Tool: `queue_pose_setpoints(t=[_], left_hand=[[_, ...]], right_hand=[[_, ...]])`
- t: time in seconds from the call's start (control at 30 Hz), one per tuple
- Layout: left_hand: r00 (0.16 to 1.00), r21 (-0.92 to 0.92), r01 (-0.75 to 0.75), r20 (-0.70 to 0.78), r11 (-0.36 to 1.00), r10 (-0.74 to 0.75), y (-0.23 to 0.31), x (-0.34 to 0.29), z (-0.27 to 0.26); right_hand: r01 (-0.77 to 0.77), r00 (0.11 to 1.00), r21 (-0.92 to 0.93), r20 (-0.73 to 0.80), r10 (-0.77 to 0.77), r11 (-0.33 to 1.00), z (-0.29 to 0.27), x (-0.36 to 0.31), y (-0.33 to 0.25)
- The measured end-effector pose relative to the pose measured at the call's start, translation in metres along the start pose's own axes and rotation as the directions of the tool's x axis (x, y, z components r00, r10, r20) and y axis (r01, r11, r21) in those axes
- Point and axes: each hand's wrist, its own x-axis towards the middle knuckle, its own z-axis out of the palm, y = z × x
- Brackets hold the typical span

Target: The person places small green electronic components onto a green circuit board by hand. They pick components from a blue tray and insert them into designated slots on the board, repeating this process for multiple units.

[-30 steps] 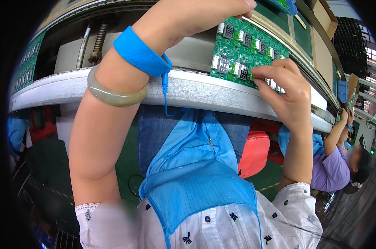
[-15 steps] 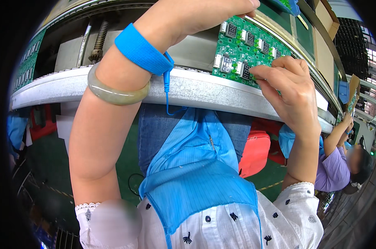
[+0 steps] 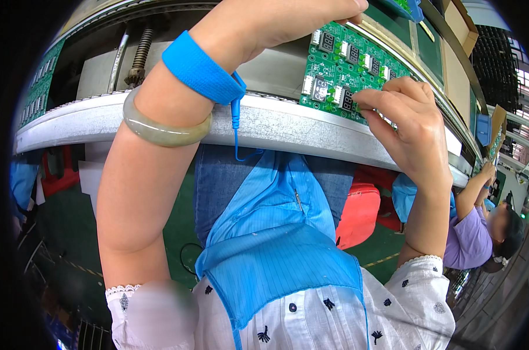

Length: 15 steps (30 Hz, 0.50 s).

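Observation:
A green circuit board panel (image 3: 334, 74) lies on the rail-edged line, carrying several black three-digit displays, white connectors and small green parts. My right hand (image 3: 405, 119) is over its near right part, thumb and forefinger pinched together beside a display module (image 3: 347, 99). Whatever those fingertips hold is too small or hidden to make out. Above the far side of the panel reaches my left hand (image 3: 302, 20). The picture's top edge cuts it off, so its grip does not show. A blue wrist strap (image 3: 203, 69) with a cord and a stone-coloured bangle (image 3: 165, 128) are on my left arm.
The silver front rail (image 3: 264, 119) runs between me and the panel. More green boards (image 3: 38, 87) are at the far left, past a threaded rod (image 3: 140, 55). A blue bin (image 3: 407, 9) is at the upper right. Another person in purple (image 3: 468, 242) works at the right.
The panel has shifted very slightly to the right along the line. Both my hands stay almost where they were, the right one still pinched.

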Motion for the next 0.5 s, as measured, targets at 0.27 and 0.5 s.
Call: queue_pose_setpoints(t=[0.27, 0.5], left_hand=[[1.0, -0.024, 0.006, 0.005, 1.0, -0.006, -0.0015, 0.0012, 0.001], [1.0, -0.011, -0.028, 0.013, 1.0, 0.028, -0.0054, 0.0026, -0.0011]], right_hand=[[-0.048, 0.999, 0.01, 0.02, 0.047, 0.999, -0.0009, 0.0008, -0.0011], [-0.082, 0.995, 0.025, 0.059, 0.08, 0.996, -0.0029, 0.0014, -0.0015]])
